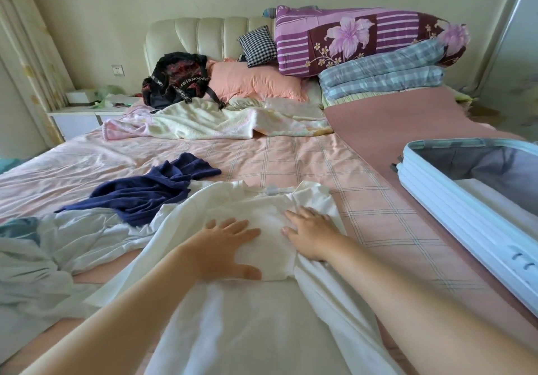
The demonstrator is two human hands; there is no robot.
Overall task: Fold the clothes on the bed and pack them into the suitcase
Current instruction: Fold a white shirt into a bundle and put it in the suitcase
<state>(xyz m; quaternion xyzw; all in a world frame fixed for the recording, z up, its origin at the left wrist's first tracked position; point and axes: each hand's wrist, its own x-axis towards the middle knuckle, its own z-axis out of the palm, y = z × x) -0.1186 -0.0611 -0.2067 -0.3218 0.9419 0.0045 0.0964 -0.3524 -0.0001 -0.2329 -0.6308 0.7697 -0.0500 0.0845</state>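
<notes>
Head view: your left hand (pixel 230 246) and right hand (pixel 311 235) press spread flat on the white cotton shirt (pixel 262 205). Smooth outward before folding.

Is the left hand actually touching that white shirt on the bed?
Touching. The head view shows the left hand lying flat, fingers spread, pressed on the white shirt.

I see the suitcase (pixel 454 217) cut off by the right edge. The white garment (pixel 247 316) runs off the bottom edge and covers part of the navy garment (pixel 139 197). Clutter on the nightstand (pixel 78 118), upper left, is too blurred to name.
</notes>
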